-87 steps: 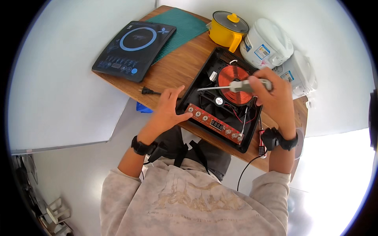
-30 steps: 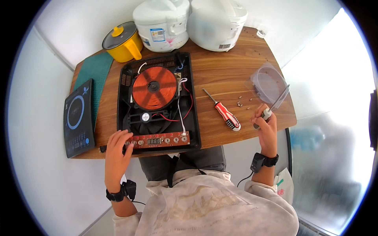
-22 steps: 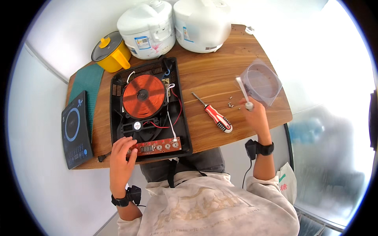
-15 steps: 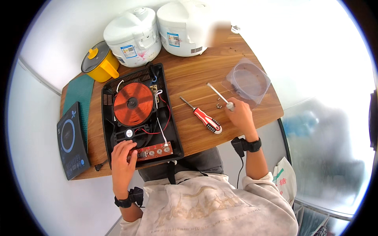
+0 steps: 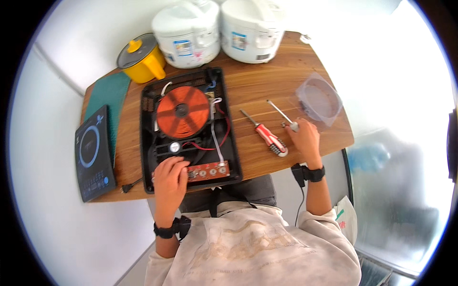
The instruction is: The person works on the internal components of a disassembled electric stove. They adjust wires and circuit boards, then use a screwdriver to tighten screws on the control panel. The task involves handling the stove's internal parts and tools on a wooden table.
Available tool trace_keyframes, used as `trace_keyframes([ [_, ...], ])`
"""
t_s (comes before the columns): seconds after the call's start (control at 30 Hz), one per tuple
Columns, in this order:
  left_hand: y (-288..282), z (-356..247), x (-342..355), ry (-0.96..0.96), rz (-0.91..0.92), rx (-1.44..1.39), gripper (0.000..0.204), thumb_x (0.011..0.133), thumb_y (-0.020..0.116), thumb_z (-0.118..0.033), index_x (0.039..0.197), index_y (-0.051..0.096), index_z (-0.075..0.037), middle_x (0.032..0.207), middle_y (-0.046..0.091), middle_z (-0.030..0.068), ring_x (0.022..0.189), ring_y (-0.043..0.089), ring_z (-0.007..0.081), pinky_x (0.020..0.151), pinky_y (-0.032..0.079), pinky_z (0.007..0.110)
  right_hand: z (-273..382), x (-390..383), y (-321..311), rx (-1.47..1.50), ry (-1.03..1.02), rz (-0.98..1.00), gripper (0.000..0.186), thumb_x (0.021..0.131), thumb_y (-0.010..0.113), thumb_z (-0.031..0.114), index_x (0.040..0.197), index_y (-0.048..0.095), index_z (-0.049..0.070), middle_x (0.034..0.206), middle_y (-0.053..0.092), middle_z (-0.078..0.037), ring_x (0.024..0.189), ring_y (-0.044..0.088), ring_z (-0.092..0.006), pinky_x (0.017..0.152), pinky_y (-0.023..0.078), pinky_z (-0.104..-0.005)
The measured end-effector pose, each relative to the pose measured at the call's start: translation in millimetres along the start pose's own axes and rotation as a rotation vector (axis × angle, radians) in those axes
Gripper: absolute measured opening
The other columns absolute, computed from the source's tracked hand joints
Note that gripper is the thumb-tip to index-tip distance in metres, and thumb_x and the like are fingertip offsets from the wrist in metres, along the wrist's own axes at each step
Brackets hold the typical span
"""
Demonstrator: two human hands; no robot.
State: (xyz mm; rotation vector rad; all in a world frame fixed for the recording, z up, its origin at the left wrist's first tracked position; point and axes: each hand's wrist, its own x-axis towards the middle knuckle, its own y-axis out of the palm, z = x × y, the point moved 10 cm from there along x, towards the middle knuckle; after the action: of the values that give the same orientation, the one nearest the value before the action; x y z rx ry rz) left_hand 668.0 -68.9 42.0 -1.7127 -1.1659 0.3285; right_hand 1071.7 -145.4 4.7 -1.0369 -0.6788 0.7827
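My left hand [image 5: 170,183] rests over the left end of a red control board [image 5: 208,172], fingers loosely bent and laid on it; the fingertips' undersides are hidden. That board lies along the near side of an opened induction cooker's black base [image 5: 232,152], which holds a round copper coil [image 5: 183,112] and wires. At the right, my right hand [image 5: 305,139] is closed round the clear handle of a screwdriver [image 5: 282,113], its shaft pointing away and left, low over the table. Small screws [image 5: 284,124] lie beside it. A red-and-white screwdriver [image 5: 271,139] lies between my hands.
A clear plastic container [image 5: 320,98] sits beyond my right hand. Two white rice cookers [image 5: 188,40] and a yellow pot [image 5: 144,64] line the back. The cooker's black glass top [image 5: 93,155] leans over a green mat [image 5: 106,95] at left, near a plug [image 5: 126,188].
The whole view has shifted, so the table's things appear further right. The clear-handled screwdriver has come slightly nearer to me over the table. My left hand keeps its place on the board.
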Motion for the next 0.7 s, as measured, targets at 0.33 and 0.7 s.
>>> trace_keyframes([
  [0.33,-111.1,171.0,-76.1,0.094,-0.089,-0.022,0.014,0.094,0.066,-0.01,0.107,0.071,-0.007,0.113,0.07,0.0076,0.115,0.064,0.0309,0.101,0.048,0.045,258.7,-83.2,45.4,0.293,-0.083,-0.023,0.018,0.087,0.074,0.017,0.097,0.076,0.003,0.079,0.07,-0.019,0.073,0.067,-0.0378,0.071,0.053,-0.0425],
  [0.7,-174.0,246.8,-133.7,0.175,0.026,0.059,0.039,0.096,0.068,-0.017,0.133,0.063,-0.005,0.145,0.058,0.0123,0.139,0.051,0.0341,0.112,0.044,0.047,526.9,-174.5,108.6,0.496,-0.524,0.352,0.017,0.082,0.074,0.014,0.096,0.071,0.004,0.08,0.071,-0.018,0.073,0.067,-0.039,0.071,0.054,-0.0405],
])
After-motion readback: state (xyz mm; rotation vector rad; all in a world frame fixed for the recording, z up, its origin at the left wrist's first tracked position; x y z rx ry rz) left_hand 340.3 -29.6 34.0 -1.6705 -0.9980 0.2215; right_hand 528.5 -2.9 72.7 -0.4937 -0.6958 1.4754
